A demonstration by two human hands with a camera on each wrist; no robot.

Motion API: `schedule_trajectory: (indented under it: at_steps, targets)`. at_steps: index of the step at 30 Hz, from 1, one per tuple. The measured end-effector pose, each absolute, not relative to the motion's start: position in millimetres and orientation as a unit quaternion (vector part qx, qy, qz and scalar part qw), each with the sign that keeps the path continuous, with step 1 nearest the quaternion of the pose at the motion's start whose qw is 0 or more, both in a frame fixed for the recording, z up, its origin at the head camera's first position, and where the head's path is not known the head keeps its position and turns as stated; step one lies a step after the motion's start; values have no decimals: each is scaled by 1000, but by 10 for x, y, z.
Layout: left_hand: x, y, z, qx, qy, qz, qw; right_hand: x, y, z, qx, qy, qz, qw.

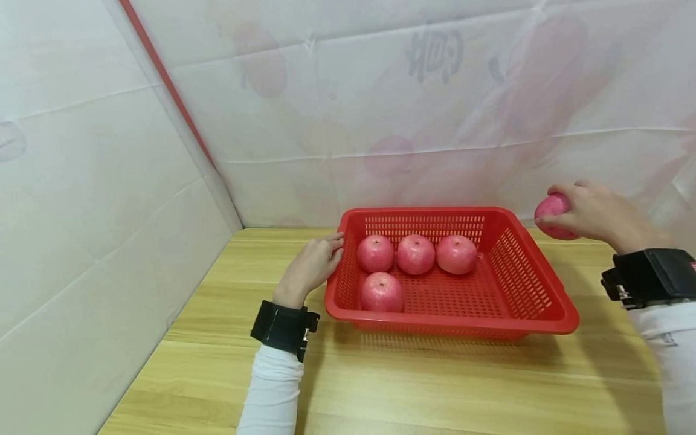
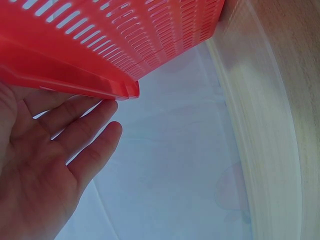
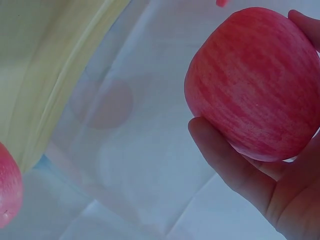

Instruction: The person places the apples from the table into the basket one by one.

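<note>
A red plastic basket (image 1: 446, 323) with slotted walls stands on the wooden table. Inside it are several pink-red apples (image 1: 416, 254), some in a row along the back wall and one near the front left. My left hand (image 1: 311, 266) touches the basket's left rim. In the left wrist view its fingers (image 2: 85, 127) are extended beneath the rim, the little finger apart from it. To the right of the basket, my right hand (image 1: 598, 214) grips an apple (image 3: 255, 85) between thumb and fingers, held up above the table's back edge.
A pale printed sheet (image 1: 326, 121) hangs behind the table, and another covers the left side. The wooden table (image 1: 435, 386) extends in front of the basket. At the left edge of the right wrist view is part of another apple (image 3: 7, 185).
</note>
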State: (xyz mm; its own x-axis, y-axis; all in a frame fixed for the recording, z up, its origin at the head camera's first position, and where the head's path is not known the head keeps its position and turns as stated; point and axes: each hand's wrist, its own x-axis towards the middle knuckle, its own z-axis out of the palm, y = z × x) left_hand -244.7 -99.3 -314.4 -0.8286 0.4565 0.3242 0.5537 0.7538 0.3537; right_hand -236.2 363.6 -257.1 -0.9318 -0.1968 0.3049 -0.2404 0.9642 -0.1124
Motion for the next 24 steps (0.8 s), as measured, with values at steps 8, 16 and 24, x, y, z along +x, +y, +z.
schedule_trajectory:
  at_steps: [8, 16, 24]
  targets:
    - [-2446, -995, -3140, -274, -930, -218, 114, -2353, 3595, -2547, 111, -980, 72, 150]
    - [-2450, -979, -3148, -267, -932, -221, 107, -2349, 3550, -2522, 110, -979, 78, 153]
    - [-2451, -974, -3155, -264, -932, -225, 102, -2347, 3513, -2476, 108, -980, 84, 147]
